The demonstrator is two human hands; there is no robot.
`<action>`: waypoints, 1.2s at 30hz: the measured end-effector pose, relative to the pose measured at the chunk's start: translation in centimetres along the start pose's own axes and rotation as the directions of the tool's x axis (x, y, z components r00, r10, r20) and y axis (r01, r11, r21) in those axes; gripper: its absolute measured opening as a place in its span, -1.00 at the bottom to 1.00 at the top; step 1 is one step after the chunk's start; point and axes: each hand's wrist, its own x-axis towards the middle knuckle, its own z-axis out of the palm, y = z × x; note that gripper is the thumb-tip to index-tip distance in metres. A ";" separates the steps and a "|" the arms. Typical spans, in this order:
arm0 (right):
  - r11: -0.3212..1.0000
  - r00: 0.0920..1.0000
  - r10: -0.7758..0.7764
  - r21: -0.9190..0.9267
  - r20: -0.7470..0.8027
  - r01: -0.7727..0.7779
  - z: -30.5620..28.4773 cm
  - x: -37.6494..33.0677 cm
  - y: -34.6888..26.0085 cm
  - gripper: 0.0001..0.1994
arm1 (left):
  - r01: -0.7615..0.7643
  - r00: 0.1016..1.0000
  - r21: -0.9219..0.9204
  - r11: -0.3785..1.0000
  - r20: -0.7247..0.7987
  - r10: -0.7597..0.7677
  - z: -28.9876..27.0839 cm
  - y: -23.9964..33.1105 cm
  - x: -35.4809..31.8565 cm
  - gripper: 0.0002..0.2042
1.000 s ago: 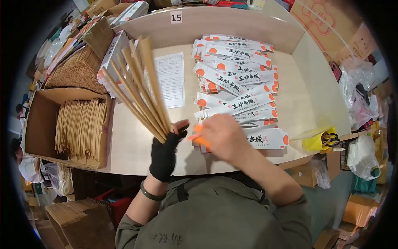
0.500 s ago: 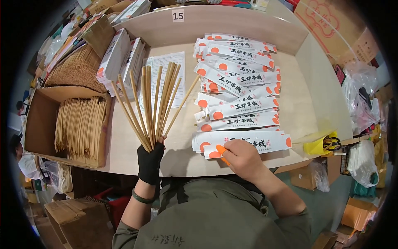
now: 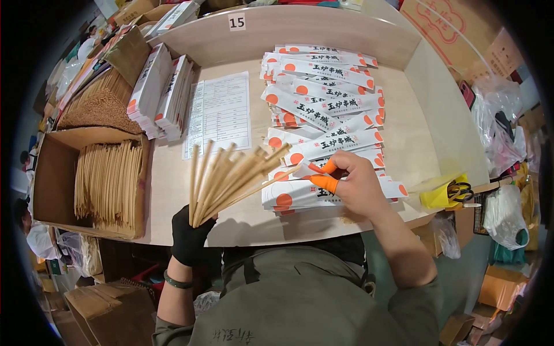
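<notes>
My left hand (image 3: 189, 237), in a black fingerless glove, is closed round the lower ends of a fan of wooden chopsticks (image 3: 234, 181), tilted to the right. With orange finger covers on, my right hand (image 3: 359, 185) pinches the mouth of a white paper sleeve (image 3: 303, 170). The tip of one chopstick, apart from the fan, meets that mouth; whether it is inside I cannot tell. Below and behind the right hand lies a long pile of white chopstick sleeves (image 3: 352, 105) with orange dots, several of them overlapping at angles.
A cardboard box (image 3: 52, 173) of chopsticks stands at the left edge, with more chopsticks (image 3: 95, 104) heaped behind it. Stacks of flat sleeves (image 3: 147, 86) sit beside a printed sheet (image 3: 216, 109). At the right edge hangs a yellow pouch (image 3: 438, 196) with scissors (image 3: 460, 191).
My left hand has come lower and left, tipping the chopsticks to the right. My right hand has lifted a sleeve off the near pile and brought it to one chopstick's tip.
</notes>
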 end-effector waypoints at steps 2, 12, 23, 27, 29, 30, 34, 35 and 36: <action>1.000 1.000 0.004 -0.004 0.027 -0.004 0.0 0.0 -0.2 -0.83 | -0.078 0.997 0.040 0.996 0.023 0.077 -0.6 -0.5 0.2 -0.80; 0.704 0.903 -0.353 -0.567 0.244 0.428 -0.3 0.2 -0.8 -0.89 | -0.239 0.960 0.093 0.966 0.171 0.221 -2.3 0.9 2.4 -0.85; 0.958 0.987 -0.114 -0.249 0.116 0.140 -0.2 0.2 -0.8 -0.88 | -0.099 0.955 0.023 0.995 0.283 0.089 -3.5 1.8 4.2 -0.81; 0.940 0.975 -0.185 -0.267 0.124 0.213 -0.2 0.2 -0.3 -0.89 | 0.025 0.940 -0.010 1.000 0.341 -0.020 -4.6 2.0 4.6 -0.81; 0.923 0.965 -0.233 -0.286 0.123 0.259 -0.1 0.1 0.1 -0.89 | -0.006 0.924 0.040 0.999 0.382 -0.010 -4.8 1.9 4.9 -0.82; 0.830 0.925 -0.334 -0.410 0.178 0.379 0.1 0.1 0.1 -0.89 | -0.006 0.924 0.040 0.999 0.383 -0.010 -4.7 2.2 5.1 -0.82; 0.440 0.713 -0.656 -0.643 0.246 0.627 1.9 1.0 -0.2 -0.86 | -0.075 0.943 -0.165 0.983 0.310 0.124 -1.0 2.6 5.6 -0.75; 0.439 0.711 -0.657 -0.641 0.248 0.630 3.0 1.4 -0.7 -0.86 | -0.025 0.955 -0.453 0.891 0.252 0.155 1.0 1.9 5.5 -0.71; 0.389 0.674 -0.648 -0.607 0.354 0.692 4.3 1.6 -1.5 -0.83 | 0.035 0.953 -0.611 0.791 0.260 0.158 3.4 3.7 4.9 -0.69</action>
